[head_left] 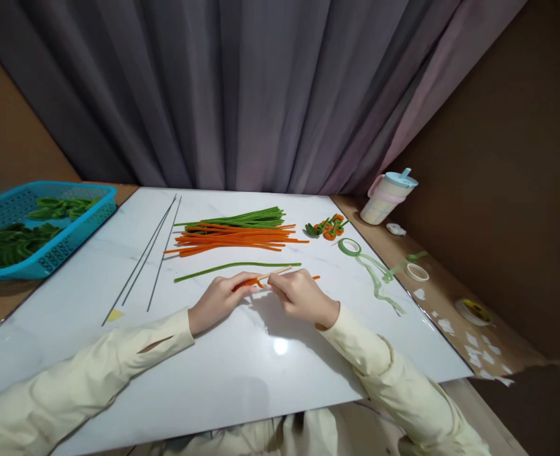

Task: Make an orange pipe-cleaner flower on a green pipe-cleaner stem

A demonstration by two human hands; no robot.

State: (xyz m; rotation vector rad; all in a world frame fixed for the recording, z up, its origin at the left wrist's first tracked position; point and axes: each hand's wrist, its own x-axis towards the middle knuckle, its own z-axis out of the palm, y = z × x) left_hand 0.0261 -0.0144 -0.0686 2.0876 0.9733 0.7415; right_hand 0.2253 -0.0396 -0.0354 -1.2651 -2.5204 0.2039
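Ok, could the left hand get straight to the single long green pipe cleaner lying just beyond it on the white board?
Probably yes. The single long green pipe cleaner lies just beyond the left hand with bare white board between them, though that hand now pinches the orange pipe cleaner.

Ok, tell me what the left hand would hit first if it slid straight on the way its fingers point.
Probably the right hand: the left hand points rightward along the orange pipe cleaner both hands pinch, with almost no gap between them.

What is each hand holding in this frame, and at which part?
Both hands hold an orange pipe cleaner against a thin wooden stick: left hand pinches the wrapped orange part, right hand grips the stick's near end.
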